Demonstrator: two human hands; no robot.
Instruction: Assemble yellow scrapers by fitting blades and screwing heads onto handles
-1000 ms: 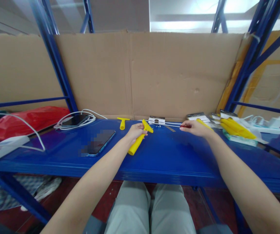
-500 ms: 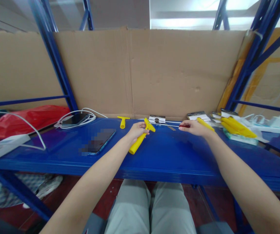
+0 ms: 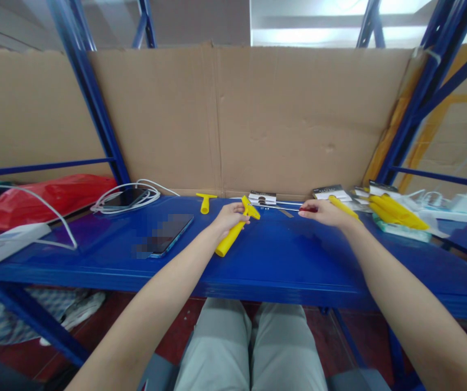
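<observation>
My left hand is closed around a yellow T-shaped scraper handle, whose wider head points up and to the right. In my right hand is a screwdriver with a dark red grip, mostly covered by the fingers. Its thin metal shaft runs left toward the yellow head; whether the tip touches it I cannot tell. A flat metal blade lies on the blue table between the hands. Another yellow T-shaped handle stands behind my left hand.
A phone lies left of my left forearm. Coiled white cable and a red bag are farther left. Small black-and-white packs sit along the cardboard. More yellow pieces lie at the right.
Both hands keep their places and their holds. The screwdriver's shaft and the yellow head have shifted only very slightly.
</observation>
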